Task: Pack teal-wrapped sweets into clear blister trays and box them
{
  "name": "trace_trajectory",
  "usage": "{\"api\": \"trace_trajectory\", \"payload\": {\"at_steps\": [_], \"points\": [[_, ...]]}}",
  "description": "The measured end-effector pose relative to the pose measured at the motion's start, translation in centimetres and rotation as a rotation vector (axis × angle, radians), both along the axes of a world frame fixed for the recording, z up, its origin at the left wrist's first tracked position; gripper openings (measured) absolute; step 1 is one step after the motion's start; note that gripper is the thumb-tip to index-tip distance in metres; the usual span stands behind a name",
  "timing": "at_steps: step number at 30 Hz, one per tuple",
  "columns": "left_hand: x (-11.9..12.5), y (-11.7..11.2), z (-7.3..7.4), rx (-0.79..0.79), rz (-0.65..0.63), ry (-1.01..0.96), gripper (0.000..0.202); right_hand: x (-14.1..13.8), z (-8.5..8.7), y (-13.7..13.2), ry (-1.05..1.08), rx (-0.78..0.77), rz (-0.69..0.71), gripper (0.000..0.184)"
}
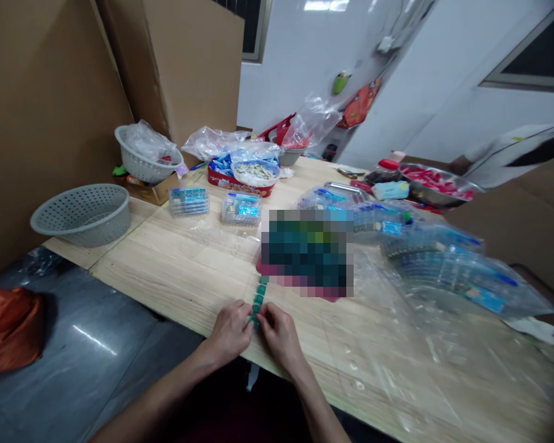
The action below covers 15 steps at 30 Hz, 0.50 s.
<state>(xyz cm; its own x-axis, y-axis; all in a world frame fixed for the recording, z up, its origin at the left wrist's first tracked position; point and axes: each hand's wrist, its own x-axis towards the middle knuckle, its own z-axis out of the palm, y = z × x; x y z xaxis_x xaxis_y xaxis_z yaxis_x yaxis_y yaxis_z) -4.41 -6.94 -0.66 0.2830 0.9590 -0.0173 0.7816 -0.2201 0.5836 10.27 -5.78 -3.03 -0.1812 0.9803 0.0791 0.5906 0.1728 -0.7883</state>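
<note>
The left hand point(233, 327) and the right hand point(277, 332) are close together near the edge of the table point(184, 264), each with bent fingers pinched on the near end of a green strip point(260, 296); the strip runs away from the fingertips in a row of small squares, towards a pink tray point(270, 268) just beyond the hands; the tray's contents are hidden by a pixelated patch, so I cannot tell what they are; farther beyond the hands and slightly left are two stacks of clear cases, the left stack point(189, 203) and the right stack point(241, 210), both with blue and green showing inside; behind them a red tin point(221, 179) holds blue pieces point(219, 165), with a white dish point(255, 182) of small pale bits in or on it; well to the left of the hands stands a grey basket point(85, 215) with a holed wall; beyond it a second basket point(138, 163) holds crumpled clear plastic point(143, 138), over a shallow cardboard box point(159, 192); far off to the right a metal bowl point(436, 200) is heaped with pink pieces point(436, 180), beside a jar point(382, 173) with a red lid; nearer on that side, clear packs point(466, 280) with blue parts lie overlapping in a curved row.
</note>
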Motion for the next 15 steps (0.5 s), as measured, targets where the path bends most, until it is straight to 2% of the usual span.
{"api": "trace_trajectory", "payload": {"at_steps": [6,10,15], "points": [[0.0,0.3,-0.3,0.003,-0.048,-0.034,0.011,0.4,-0.1,0.0,0.031,0.053,0.007,0.014],[0.1,0.4,-0.3,0.01,-0.054,-0.019,0.014,0.5,0.4,-0.7,0.117,0.139,0.092,0.014],[-0.8,0.8,-0.3,0.039,-0.099,-0.099,0.015,0.4,0.6,-1.5,0.025,0.243,0.149,0.022]]}}
